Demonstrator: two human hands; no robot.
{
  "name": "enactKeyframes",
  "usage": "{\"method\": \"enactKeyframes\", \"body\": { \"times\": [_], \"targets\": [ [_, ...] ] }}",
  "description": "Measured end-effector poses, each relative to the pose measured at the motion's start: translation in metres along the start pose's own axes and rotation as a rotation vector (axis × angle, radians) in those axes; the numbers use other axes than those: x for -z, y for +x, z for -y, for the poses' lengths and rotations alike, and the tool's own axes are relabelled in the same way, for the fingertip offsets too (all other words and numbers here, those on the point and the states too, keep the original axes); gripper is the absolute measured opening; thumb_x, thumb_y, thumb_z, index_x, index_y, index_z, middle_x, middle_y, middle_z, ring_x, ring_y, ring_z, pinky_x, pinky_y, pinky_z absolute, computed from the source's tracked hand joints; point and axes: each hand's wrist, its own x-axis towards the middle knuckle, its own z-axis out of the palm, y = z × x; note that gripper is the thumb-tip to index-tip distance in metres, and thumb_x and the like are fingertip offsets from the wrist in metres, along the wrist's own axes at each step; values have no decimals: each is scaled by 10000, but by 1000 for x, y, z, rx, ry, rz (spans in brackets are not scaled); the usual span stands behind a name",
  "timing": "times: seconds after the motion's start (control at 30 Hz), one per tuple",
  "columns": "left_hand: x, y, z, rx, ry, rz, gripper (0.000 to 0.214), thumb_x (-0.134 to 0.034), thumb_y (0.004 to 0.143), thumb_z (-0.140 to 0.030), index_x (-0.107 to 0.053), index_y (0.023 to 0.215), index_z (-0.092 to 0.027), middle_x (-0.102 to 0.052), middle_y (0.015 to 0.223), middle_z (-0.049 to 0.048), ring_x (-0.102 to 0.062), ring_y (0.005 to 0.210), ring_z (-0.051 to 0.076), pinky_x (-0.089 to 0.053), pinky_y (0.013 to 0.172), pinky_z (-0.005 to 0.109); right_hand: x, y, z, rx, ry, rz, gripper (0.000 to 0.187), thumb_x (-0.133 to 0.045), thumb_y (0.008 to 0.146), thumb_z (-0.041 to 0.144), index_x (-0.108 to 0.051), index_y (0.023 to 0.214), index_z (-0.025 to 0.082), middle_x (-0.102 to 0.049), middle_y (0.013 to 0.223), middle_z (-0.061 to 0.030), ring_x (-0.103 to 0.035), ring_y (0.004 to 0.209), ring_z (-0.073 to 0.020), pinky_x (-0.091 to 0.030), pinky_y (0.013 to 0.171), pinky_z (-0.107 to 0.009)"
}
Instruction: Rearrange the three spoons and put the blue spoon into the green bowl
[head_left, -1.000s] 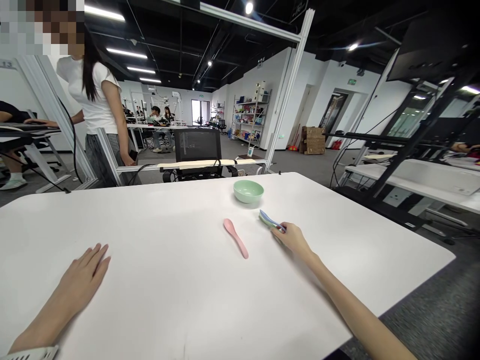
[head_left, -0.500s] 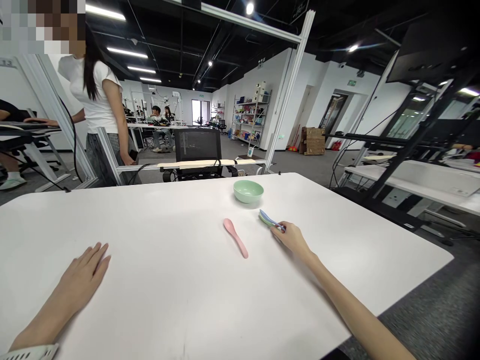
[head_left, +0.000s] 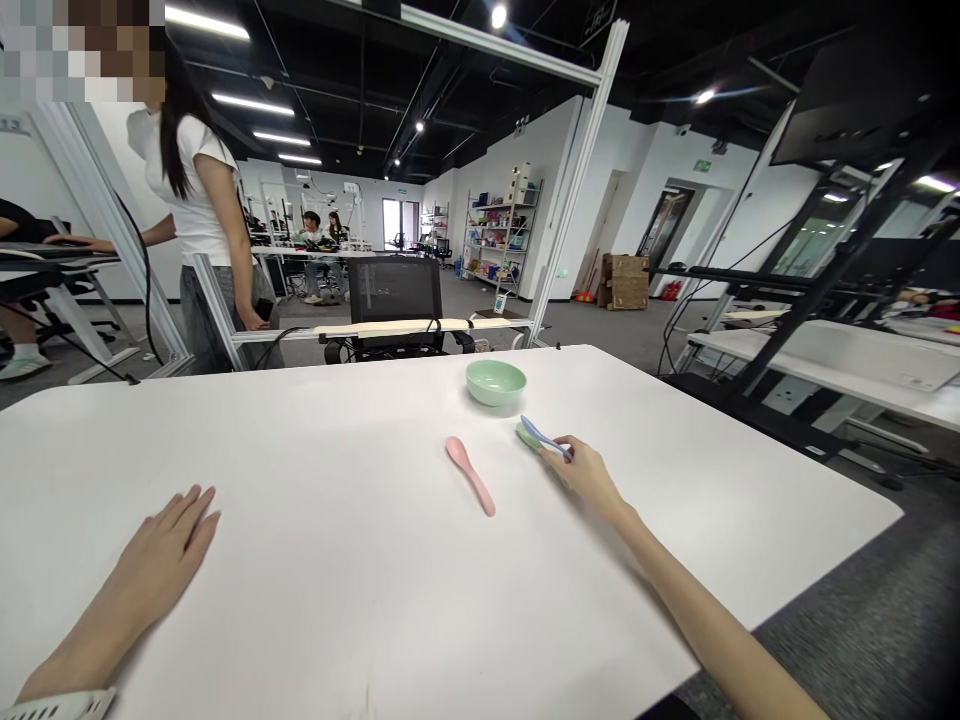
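My right hand [head_left: 586,470] is closed in a pinch on a blue spoon [head_left: 541,434], whose bowl points away toward the back left. Just beneath it a green spoon [head_left: 526,438] shows its bowl; my fingers hide its handle, so whether I grip it too is unclear. A pink spoon [head_left: 472,478] lies on the white table [head_left: 315,560] left of this hand. Behind the spoons stands a light green bowl [head_left: 496,383], upright. My left hand [head_left: 161,560] rests flat on the table at the left, fingers stretched out and holding nothing.
A metal frame [head_left: 577,180] rises beyond the table's far edge, with a wooden strip [head_left: 390,328] along its low bar. Behind it is a black mesh chair [head_left: 396,288]. A person in a white shirt [head_left: 202,190] stands at the back left. A black stand [head_left: 795,300] is at the right.
The blue spoon has lifted slightly off the green one, so more of the green bowl shows. My left hand, the pink spoon and the bowl stay put.
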Motion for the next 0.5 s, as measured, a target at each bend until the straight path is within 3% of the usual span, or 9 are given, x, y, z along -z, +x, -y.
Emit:
{"method": "enactKeyframes", "body": {
  "times": [0.13,0.27,0.5],
  "targets": [
    [-1,0,0,-12,12,-12,857,-132,946,-555,-457,1523,-11,-434,1656,237,-348,1572,404,-295,1269,623,9,15,-17,18,-7,-105,461,-537,859,534,-661,1100,160,-597,655,-9,-551,611,-212,-406,633,-317],
    [2,-1,-3,3,18,12,872,-113,943,-565,-445,1532,-14,-423,1665,229,-330,1581,397,-276,1281,613,21,37,-43,-8,-65,-161,386,-461,910,467,-658,1027,157,-657,748,-82,-583,668,-230,-416,649,-329],
    [6,-1,-8,17,31,28,888,-100,927,-555,-443,1530,0,-420,1666,235,-317,1586,400,-256,1288,607,31,56,-86,-105,-194,-205,436,-529,928,586,-682,940,178,-734,964,-160,-639,831,-270,-443,703,-350]
  ]
}}
